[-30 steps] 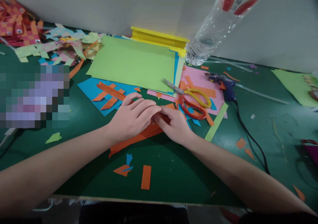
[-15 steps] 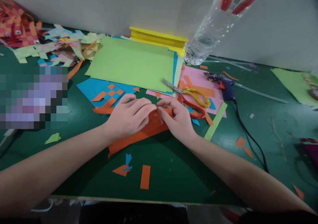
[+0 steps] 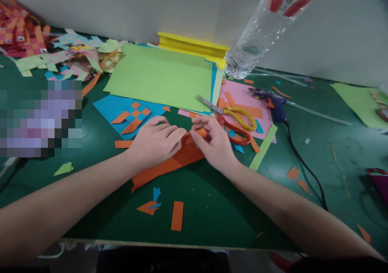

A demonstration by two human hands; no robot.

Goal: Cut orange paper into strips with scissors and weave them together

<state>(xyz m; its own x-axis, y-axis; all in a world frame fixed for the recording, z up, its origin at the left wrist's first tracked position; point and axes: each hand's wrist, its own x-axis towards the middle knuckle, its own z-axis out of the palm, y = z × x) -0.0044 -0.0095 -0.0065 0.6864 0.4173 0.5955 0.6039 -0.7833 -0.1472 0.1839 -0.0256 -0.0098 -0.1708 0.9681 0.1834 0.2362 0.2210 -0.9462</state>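
My left hand (image 3: 159, 140) is closed on an orange paper strip (image 3: 201, 133), with its fingers curled under and partly hidden. The thumb and fingers of my right hand (image 3: 214, 143) pinch the same strip, its short end curling up between them. Beneath both hands a larger piece of orange paper (image 3: 160, 169) lies slantwise on the table. Just beyond my left hand is a woven blue and orange paper fish (image 3: 140, 114) on a blue sheet (image 3: 106, 108). Open-bladed scissors (image 3: 222, 112) with red and yellow handles lie past my right hand.
A stack of green sheets (image 3: 163, 77) and a yellow holder (image 3: 194, 47) stand at the back, beside a clear bottle (image 3: 257, 34). To the right are a glue gun (image 3: 277, 107) with its cord and a pink sheet (image 3: 266, 121). Paper scraps (image 3: 177, 215) lie in front.
The orange strip has shifted between my hands; its right end now curls up at my right fingertips. My left hand has drawn slightly left, widening the gap between the hands.
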